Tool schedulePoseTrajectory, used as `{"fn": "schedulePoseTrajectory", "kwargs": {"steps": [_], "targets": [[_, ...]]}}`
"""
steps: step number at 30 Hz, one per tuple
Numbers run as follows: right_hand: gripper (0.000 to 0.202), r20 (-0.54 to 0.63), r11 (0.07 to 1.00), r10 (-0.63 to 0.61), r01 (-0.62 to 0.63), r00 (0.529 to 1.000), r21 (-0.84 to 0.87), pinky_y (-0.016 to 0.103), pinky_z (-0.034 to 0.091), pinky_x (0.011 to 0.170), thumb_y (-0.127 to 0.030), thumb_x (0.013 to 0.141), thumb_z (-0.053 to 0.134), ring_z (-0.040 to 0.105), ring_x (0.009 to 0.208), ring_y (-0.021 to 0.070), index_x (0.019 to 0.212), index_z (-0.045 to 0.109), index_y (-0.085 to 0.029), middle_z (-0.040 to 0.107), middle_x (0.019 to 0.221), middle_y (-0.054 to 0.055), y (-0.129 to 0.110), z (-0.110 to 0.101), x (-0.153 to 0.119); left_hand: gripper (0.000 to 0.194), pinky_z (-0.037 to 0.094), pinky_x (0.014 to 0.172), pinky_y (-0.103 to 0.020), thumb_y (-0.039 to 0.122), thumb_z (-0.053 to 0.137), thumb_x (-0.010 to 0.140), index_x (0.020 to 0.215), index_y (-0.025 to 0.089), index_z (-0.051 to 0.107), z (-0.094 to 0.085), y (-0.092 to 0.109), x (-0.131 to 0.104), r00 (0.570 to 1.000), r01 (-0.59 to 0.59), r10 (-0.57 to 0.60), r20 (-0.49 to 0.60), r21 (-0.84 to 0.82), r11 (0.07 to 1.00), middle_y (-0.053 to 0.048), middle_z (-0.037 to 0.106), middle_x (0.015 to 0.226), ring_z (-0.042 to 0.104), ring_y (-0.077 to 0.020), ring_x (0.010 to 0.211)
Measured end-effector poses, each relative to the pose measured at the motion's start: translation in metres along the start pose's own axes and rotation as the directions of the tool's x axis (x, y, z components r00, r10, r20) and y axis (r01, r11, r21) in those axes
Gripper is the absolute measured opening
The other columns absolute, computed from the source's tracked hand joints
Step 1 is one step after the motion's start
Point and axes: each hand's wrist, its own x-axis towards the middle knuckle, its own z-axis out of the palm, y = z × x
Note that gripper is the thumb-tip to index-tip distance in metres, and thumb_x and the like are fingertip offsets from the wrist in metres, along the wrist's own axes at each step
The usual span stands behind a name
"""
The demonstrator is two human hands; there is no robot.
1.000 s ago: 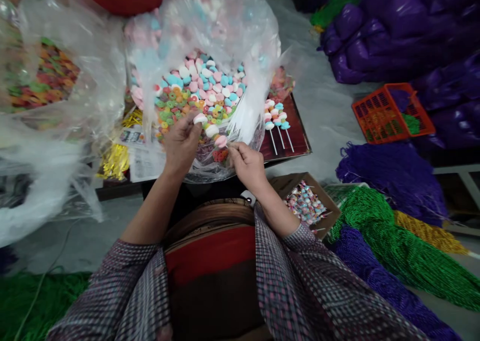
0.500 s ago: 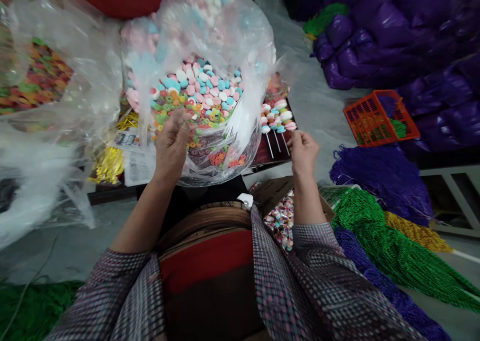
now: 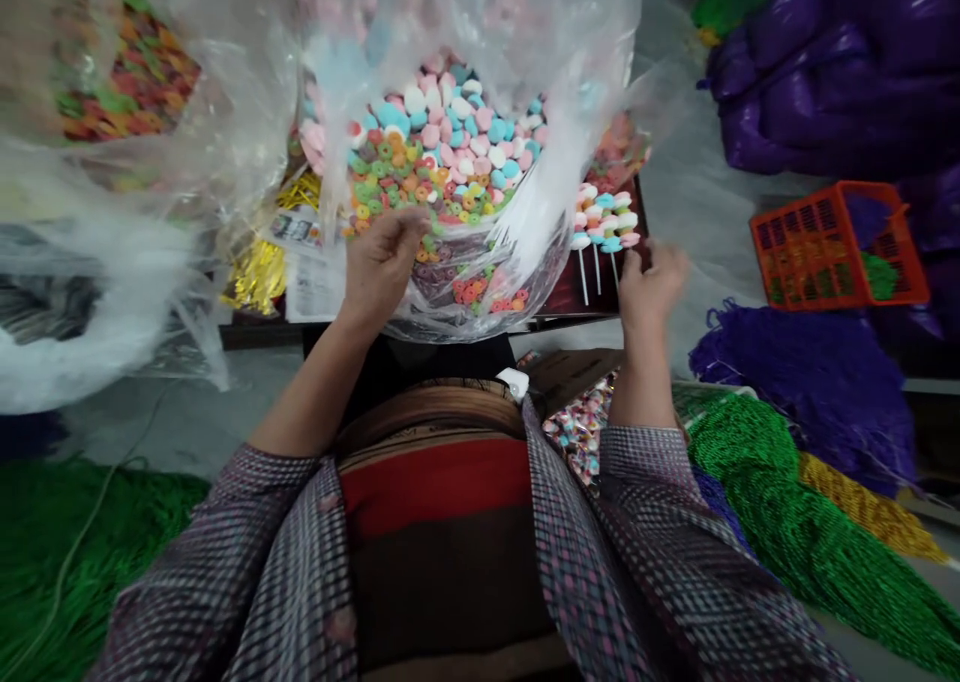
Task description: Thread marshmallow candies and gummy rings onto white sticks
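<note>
My left hand [image 3: 381,267] is over the near left part of a clear plastic bag [image 3: 450,324]. Its thumb and fingers are pinched together beside the ring-shaped candies [image 3: 382,167]; whatever they hold is too small to make out. Behind the rings lie pink, white and blue candies [image 3: 480,127], and white sticks [image 3: 521,217] rest at the bag's right side. Candy skewers [image 3: 606,222] lie side by side on the dark red tabletop [image 3: 562,297], their sticks pointing toward me. Just right of them, my right hand [image 3: 654,282] is blurred, thumb and fingers apart, with nothing visible in it.
Another bag of gummy candies [image 3: 139,72] stands at left, near gold strips [image 3: 259,272]. Below the table's right edge is a box of wrapped candies [image 3: 581,427]. An orange basket [image 3: 802,247], purple strands [image 3: 817,382] and green bead strings [image 3: 780,482] lie at right.
The view has shifted, so the table appears farther right. My right hand has drawn slightly away from the skewers and its fingers have loosened. My left hand stays pinched by the ring candies.
</note>
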Motion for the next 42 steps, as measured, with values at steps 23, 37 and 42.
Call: {"fn": "schedulePoseTrajectory", "kwargs": {"steps": [23,37,42], "targets": [[0.02,0.379,0.685,-0.726,0.65,0.574,0.328,0.054,0.041,0.109,-0.034,0.1,0.055,0.058,0.119,0.0292,0.101,0.073,-0.026,0.073,0.12,0.009,-0.12,0.049,0.01,0.031,0.046,0.102,-0.046,0.037,0.054,0.103,0.116,0.024,0.078,0.015,0.003,-0.02,0.858,-0.335,0.035,0.512,0.509,0.793,-0.011,0.076,0.11,0.066,-0.0293,0.11],[0.021,0.312,0.666,-0.732,0.54,0.605,0.515,0.062,0.026,0.124,-0.047,0.1,0.057,0.06,0.128,0.0273,0.106,0.073,-0.035,0.075,0.127,0.002,-0.123,0.023,-0.001,0.036,0.037,0.114,-0.052,0.051,0.055,0.102,0.104,0.022,0.075,0.027,0.023,-0.021,0.865,-0.301,0.008,0.502,0.506,0.808,-0.012,0.07,0.113,0.054,-0.0345,0.127],[0.019,0.179,0.714,-0.555,0.355,0.813,0.604,0.052,0.039,0.12,-0.059,0.099,0.055,0.064,0.123,0.0231,0.106,0.07,-0.049,0.078,0.111,-0.001,-0.131,0.006,-0.013,0.032,0.039,0.113,-0.053,0.047,0.054,0.103,0.102,0.022,0.074,0.013,0.015,-0.018,0.916,-0.244,-0.002,0.401,0.56,0.792,-0.012,0.07,0.117,0.055,-0.0361,0.129]]}}
